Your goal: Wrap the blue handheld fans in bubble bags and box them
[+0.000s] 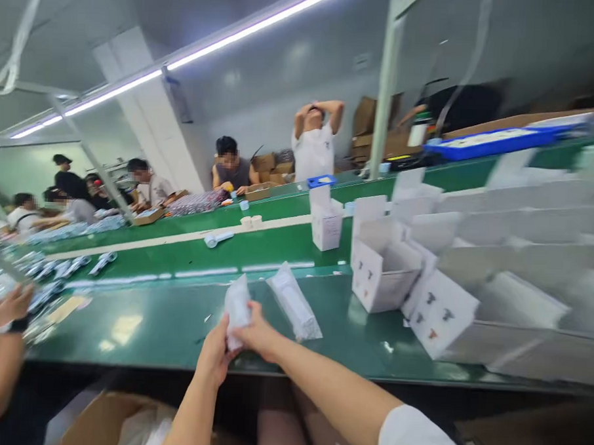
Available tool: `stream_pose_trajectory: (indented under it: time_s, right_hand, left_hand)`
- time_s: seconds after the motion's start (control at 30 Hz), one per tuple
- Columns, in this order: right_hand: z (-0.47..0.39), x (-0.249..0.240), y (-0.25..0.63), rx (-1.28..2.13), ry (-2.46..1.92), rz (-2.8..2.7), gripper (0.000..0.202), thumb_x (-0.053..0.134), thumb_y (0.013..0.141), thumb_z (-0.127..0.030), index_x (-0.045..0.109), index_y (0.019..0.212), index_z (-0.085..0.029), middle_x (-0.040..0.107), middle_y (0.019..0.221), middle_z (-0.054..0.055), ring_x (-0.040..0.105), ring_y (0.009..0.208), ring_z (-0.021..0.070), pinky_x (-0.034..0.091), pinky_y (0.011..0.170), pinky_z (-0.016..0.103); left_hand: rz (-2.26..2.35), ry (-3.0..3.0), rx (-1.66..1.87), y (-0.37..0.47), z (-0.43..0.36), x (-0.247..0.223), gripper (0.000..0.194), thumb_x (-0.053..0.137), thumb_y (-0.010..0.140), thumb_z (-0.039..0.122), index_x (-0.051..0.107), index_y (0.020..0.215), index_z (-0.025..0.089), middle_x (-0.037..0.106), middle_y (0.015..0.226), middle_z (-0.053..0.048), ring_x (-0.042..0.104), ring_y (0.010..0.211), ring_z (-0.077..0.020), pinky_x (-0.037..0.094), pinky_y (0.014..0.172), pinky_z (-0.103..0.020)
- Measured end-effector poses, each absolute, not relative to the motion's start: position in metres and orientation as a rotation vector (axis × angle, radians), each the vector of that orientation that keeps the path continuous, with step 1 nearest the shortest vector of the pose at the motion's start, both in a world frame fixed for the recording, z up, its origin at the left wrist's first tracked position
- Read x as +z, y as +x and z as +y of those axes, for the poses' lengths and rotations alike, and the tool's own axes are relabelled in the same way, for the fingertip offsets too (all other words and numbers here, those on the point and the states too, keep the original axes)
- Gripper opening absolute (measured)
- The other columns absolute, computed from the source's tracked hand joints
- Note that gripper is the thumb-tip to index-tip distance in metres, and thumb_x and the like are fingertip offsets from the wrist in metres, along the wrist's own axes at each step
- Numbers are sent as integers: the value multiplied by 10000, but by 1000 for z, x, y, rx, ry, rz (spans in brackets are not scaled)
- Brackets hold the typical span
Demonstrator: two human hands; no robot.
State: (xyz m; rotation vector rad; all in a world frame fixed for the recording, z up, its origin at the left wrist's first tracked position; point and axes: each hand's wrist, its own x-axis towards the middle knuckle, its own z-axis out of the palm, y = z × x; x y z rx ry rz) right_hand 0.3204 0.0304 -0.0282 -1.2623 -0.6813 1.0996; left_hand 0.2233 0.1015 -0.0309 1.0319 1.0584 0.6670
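Note:
Both my hands are closed round a white plastic-wrapped packet point(237, 306) above the front edge of the green table. My left hand point(215, 351) grips its lower left side, and my right hand point(259, 332) holds the right side. A second wrapped packet point(295, 301) lies flat on the table just right of my hands. What is inside the wrappings is too blurred to tell. Farther right stands an open white box point(386, 272) with its flap up, beside a tilted box flap with small printed pictures point(443, 314).
Rows of open white boxes point(514, 324) fill the right side. One white box point(325, 220) and a light blue device point(218, 239) are on the green belt point(177, 260). A co-worker's hand point(10, 308) is at far left. A cardboard box point(106, 421) sits below the table.

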Motion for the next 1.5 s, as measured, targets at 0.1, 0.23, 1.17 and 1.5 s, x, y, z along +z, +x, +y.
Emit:
stream_pose_trajectory:
  time_s: [0.1, 0.23, 1.17, 1.5]
  right_hand:
    - [9, -12, 328, 1015, -1400, -869, 773, 634, 557, -52, 443, 1303, -123, 672, 1028, 125, 640, 950, 277, 486, 851, 414]
    - [-58, 43, 371, 342, -1848, -1502, 418, 522, 813, -144, 572, 1225, -190, 698, 1075, 118, 636, 1045, 288, 485, 911, 433]
    - [-144, 97, 497, 62, -2041, -1497, 688, 594, 655, 22, 577, 1264, -298, 282, 1526, 56, 412, 1319, 289, 371, 1072, 470]
    - [-128, 62, 514, 144, -1816, -1349, 462, 740, 680, -305, 564, 1100, -230, 329, 1402, 79, 398, 1291, 274, 398, 1018, 400]
  left_hand:
    - [898, 914, 606, 246, 98, -29, 210, 724, 731, 252, 618, 853, 117, 632, 673, -40, 614, 561, -153, 480, 511, -244]
    - [888, 885, 652, 256, 93, -6, 226, 707, 668, 94, 587, 854, 138, 652, 712, -25, 622, 552, -134, 519, 525, -243]
    - [316, 1544, 1014, 353, 43, 155, 349, 744, 605, 361, 611, 866, 171, 583, 703, 28, 490, 565, -90, 369, 481, -185]
    - [357, 2025, 945, 351, 42, 161, 270, 649, 709, 350, 605, 921, 189, 555, 687, 29, 476, 580, -114, 373, 551, -219]
